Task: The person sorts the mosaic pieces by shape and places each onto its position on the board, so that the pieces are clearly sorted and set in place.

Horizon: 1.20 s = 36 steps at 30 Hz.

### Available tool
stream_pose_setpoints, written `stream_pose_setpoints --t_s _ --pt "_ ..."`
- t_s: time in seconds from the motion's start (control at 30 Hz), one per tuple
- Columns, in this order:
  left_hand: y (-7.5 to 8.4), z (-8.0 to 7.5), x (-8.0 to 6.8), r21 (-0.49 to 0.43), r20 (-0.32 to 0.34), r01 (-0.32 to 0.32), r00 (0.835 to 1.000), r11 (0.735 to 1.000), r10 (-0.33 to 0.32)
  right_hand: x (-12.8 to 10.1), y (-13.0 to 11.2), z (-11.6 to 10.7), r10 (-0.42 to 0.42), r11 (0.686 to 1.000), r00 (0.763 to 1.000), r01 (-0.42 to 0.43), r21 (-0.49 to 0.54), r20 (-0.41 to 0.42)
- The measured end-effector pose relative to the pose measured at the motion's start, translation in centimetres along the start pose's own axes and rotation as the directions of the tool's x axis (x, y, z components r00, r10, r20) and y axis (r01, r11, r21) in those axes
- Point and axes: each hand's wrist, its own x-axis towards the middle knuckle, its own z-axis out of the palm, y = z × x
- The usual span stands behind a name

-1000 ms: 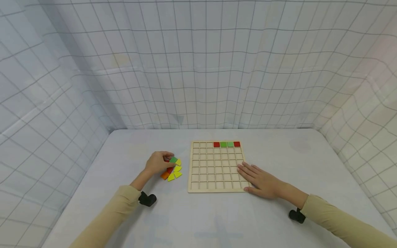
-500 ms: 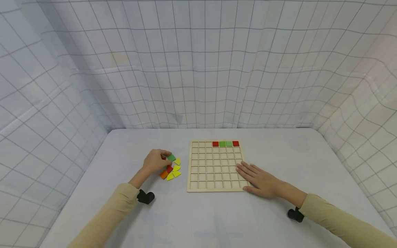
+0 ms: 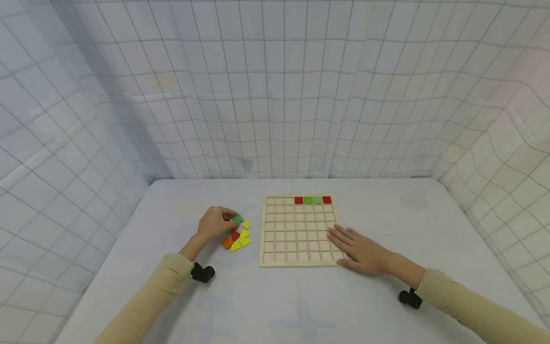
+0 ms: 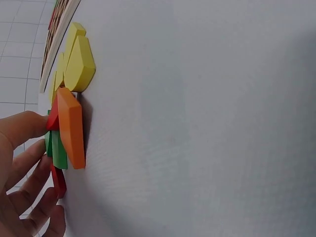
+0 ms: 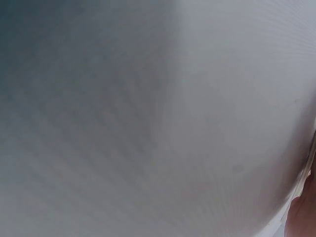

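Observation:
In the head view my left hand (image 3: pixel 214 222) is over a small heap of flat coloured tiles left of the board. Its thumb and index finger pinch a green tile (image 3: pixel 238 218). Under and beside the fingers lie a red tile (image 3: pixel 235 235), an orange tile (image 3: pixel 227 242) and another green tile (image 4: pixel 59 150). Several yellow tiles (image 3: pixel 245 241) with pointed ends lie on the heap's right side. My right hand (image 3: pixel 364 253) lies flat with straight fingers on the right edge of the wooden grid board (image 3: pixel 262 239).
In the board's far row sit a red square (image 3: pixel 298 200), two green squares (image 3: pixel 308 200) and another red square (image 3: pixel 327 199). The white table (image 3: pixel 292 306) is enclosed by checked cloth (image 3: pixel 275 95) at the back and sides. A black wrist device (image 3: pixel 203 273) hangs under each forearm.
My left hand has shifted slightly left and away with the green tile, and more of the red tile under it shows. The right hand has stayed in place on the board.

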Motion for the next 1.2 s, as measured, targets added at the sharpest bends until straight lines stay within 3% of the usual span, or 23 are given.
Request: stream_pose_setpoints --t_s 0.3,0.6,0.9,1.2 --pt "1.0 0.1 0.6 -0.003 -0.015 0.007 1.0 1.0 -0.007 -0.5 0.1 0.6 -0.001 1.0 1.0 0.001 0.001 -0.011" --pt "3.7 1.2 2.6 -0.015 -0.075 -0.088 0.993 0.996 0.087 -0.6 0.3 0.6 -0.021 1.0 0.999 0.021 -0.007 -0.049" --pt "6.9 2.9 4.4 -0.047 -0.035 -0.105 0.994 0.993 0.103 -0.8 0.2 0.7 -0.02 1.0 1.0 0.02 0.007 -0.021" --pt "8.4 4.5 6.0 -0.058 -0.036 -0.122 0.992 0.991 0.12 -0.6 0.3 0.8 -0.041 0.999 0.998 0.041 -0.01 -0.041"
